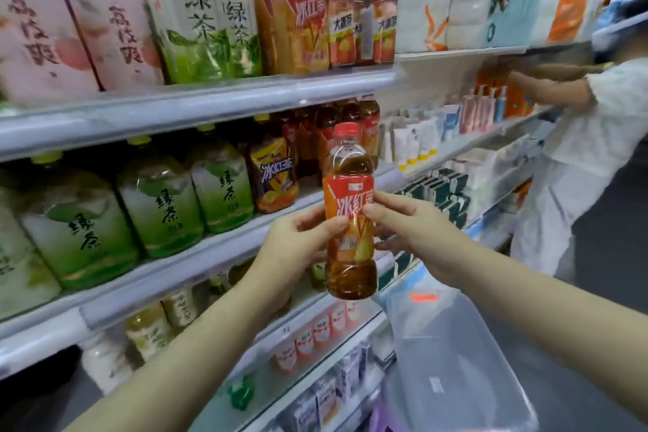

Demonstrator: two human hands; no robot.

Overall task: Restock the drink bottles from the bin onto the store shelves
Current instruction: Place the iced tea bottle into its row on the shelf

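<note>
Centre frame: left hand and right hand curl fingers round the label band of the tea bottle, probably weighty, stiff, slick.

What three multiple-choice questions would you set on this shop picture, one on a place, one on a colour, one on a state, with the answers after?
1. Where is the clear bin?
A on the top shelf; B at the view's lower right; C behind the green tea bottles.
2. What colour is the cap of the held bottle?
A green; B black; C red.
3. How is the bottle held?
A upright, gripped by the left hand and the right hand; B by one hand alone; C lying in the bin, untouched.

Answers:
1. B, the bin sits low at the right, under the right forearm.
2. C, the cap is plainly red.
3. A, fingers of both hands wrap its label.
</note>
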